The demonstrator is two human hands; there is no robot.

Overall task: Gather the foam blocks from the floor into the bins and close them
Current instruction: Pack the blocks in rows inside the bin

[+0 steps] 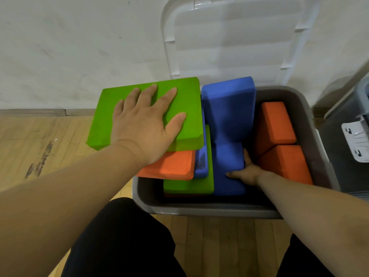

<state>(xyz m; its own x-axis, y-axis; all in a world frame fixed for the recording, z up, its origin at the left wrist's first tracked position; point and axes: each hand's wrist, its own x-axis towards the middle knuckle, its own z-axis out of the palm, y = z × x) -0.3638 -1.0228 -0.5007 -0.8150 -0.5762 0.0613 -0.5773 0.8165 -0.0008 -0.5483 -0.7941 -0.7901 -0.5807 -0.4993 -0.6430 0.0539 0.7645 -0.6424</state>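
A grey bin (209,209) stands on the wooden floor, holding several foam blocks. My left hand (145,124) lies flat with spread fingers on a green block (185,102) that overhangs the bin's left edge. Under it sit an orange block (173,164), a second green block (189,184) and a small blue one (201,162). My right hand (245,172) grips the near right side of a tall blue block (229,116) standing tilted in the middle. Two orange blocks (275,122) (287,164) fill the right side.
The bin's clear lid (229,37) leans upright against the white wall behind it. A second grey bin (351,140) with a white latch stands to the right. My dark-trousered knees are at the bottom edge. Wooden floor (40,146) spreads to the left.
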